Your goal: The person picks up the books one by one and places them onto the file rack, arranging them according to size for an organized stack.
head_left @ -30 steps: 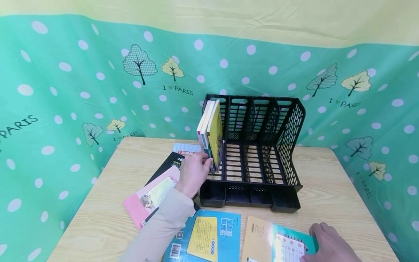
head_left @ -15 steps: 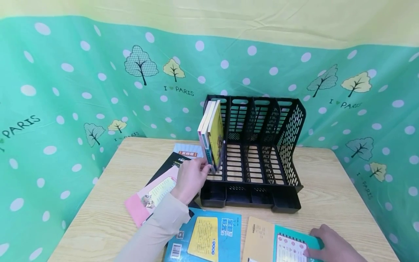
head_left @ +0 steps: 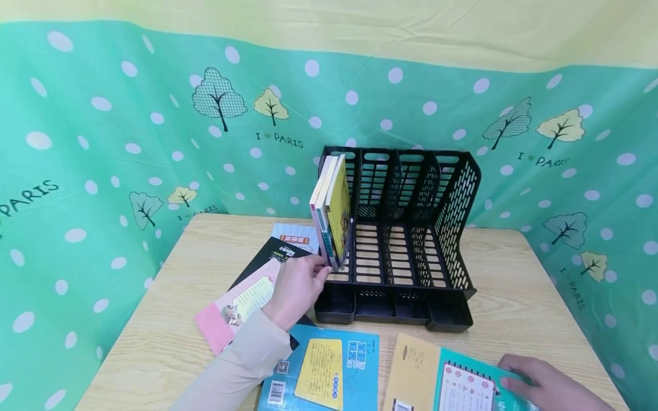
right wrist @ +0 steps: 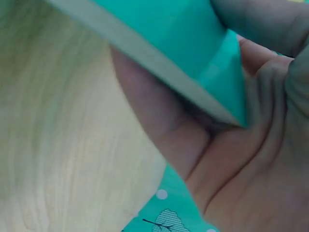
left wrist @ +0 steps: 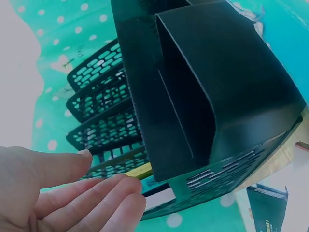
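Observation:
Several thin books stand upright in the leftmost slot of a black file rack (head_left: 401, 294), among them a yellow-covered book (head_left: 338, 211). My left hand (head_left: 298, 288) touches the lower end of their spines. In the left wrist view, its fingers (left wrist: 91, 198) lie fairly straight against the book ends, thumb apart. At lower right, my right hand (head_left: 545, 385) grips the corner of a tan-and-teal book (head_left: 413, 371) with a spiral-notepad picture printed on it. The right wrist view shows the teal cover (right wrist: 178, 43) between thumb and fingers, its page edges tilted above the table.
A blue book (head_left: 354, 377) lies flat in front of the rack. Left of the rack, a pink booklet (head_left: 216, 328), a black book (head_left: 264, 257) and a pale blue book (head_left: 290, 231) overlap on the wooden table (head_left: 149, 342). A polka-dot curtain (head_left: 169, 91) hangs behind.
The tan-and-teal book has shifted to the right and turned slightly with my right hand. My left hand has slid slightly down and leftward at the spines; the standing books look unmoved.

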Available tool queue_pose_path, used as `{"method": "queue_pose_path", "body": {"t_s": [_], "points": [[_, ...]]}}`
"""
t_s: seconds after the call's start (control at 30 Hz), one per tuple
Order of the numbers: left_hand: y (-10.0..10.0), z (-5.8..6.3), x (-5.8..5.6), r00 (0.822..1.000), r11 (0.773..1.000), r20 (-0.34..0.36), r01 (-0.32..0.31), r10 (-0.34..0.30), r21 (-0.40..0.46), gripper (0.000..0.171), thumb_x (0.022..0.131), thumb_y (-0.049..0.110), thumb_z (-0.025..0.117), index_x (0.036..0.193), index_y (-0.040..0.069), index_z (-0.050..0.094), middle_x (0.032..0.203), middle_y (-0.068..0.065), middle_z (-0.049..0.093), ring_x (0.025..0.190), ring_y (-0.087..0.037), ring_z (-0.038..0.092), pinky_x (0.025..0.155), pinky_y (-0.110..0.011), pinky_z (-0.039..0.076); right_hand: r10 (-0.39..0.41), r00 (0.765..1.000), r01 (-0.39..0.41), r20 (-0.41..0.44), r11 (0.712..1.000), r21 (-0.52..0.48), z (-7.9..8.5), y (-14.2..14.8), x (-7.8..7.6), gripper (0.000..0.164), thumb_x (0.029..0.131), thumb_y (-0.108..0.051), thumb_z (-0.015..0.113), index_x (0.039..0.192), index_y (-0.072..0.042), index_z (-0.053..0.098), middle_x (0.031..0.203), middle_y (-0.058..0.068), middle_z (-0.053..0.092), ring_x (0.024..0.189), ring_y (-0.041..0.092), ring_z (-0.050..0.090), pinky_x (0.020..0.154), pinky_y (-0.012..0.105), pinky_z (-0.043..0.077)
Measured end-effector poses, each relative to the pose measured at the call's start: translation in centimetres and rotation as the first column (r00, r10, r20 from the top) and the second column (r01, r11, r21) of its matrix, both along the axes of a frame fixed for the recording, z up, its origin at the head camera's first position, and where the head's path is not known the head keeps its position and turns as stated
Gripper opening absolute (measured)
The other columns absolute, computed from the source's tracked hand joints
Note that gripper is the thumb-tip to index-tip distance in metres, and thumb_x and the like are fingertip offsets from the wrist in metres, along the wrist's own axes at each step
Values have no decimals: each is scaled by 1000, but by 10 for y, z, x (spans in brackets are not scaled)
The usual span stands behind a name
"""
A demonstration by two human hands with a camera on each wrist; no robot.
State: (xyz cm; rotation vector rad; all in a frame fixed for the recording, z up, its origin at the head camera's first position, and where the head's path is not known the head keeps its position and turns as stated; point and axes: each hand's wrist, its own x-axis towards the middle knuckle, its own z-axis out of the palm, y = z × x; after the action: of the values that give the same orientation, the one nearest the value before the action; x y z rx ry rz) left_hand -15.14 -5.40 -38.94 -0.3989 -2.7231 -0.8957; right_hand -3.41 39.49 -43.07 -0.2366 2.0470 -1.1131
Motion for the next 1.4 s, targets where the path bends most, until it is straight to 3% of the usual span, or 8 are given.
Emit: {"method": "queue_pose_path", "body": {"t_s": [0.37,0.53,0.67,0.9,1.07,1.2,1.27,1.4], "points": [[0,7,8,991,997,126,35,-43,64,15,91,21,67,100,11,74,87,1,72,67,-3,62,53,-16,48,-12,988,55,152,959,-279,31,8,2,27,105,-11,32,119,4,50,111,23,62,92,36,63,76,26,53],[-1,7,11,988,994,137,56,-69,91,16,90,21,67,101,11,73,87,3,72,71,-3,64,58,-14,50,-18,988,62,152,956,-286,45,13,5,29,105,-11,29,121,4,48,111,23,62,91,36,64,75,29,54],[-2,6,13,984,990,149,75,-93,121,17,91,21,67,103,11,72,88,3,71,72,-2,64,61,-15,52,-58,994,77,97,977,-197,53,18,8,29,105,-14,32,121,3,48,109,19,64,88,33,64,70,29,54],[-4,2,15,970,982,204,103,-134,157,19,90,23,67,104,10,72,95,1,72,77,-4,66,65,-17,54,-50,986,38,-157,996,-79,63,28,15,27,105,-13,32,121,0,49,104,8,67,85,23,66,65,30,54],[-5,3,17,953,969,246,127,-178,210,19,89,20,68,104,8,72,96,0,71,74,-4,65,62,-17,53,-59,950,71,-307,997,28,68,26,17,27,105,-14,35,123,1,48,99,2,68,82,18,66,65,27,54],[-5,3,17,934,959,284,149,-217,242,22,89,21,69,105,7,72,92,1,71,72,-3,64,62,-18,53,-133,917,171,-376,983,68,72,15,18,31,105,-19,37,125,2,47,98,1,67,81,17,66,65,29,56],[-5,3,17,922,951,304,161,-240,262,23,89,21,68,106,5,71,91,1,71,73,-3,64,64,-19,54,-174,880,226,-441,972,67,72,8,19,29,104,-18,39,125,0,47,98,1,66,80,16,66,65,30,56],[-5,0,16,891,929,351,174,-290,325,22,90,22,67,105,6,72,87,3,70,72,-5,64,64,-21,54,-218,774,328,-595,941,82,72,-9,19,23,102,-14,45,122,-8,53,100,-2,64,79,12,63,63,27,54]]}}
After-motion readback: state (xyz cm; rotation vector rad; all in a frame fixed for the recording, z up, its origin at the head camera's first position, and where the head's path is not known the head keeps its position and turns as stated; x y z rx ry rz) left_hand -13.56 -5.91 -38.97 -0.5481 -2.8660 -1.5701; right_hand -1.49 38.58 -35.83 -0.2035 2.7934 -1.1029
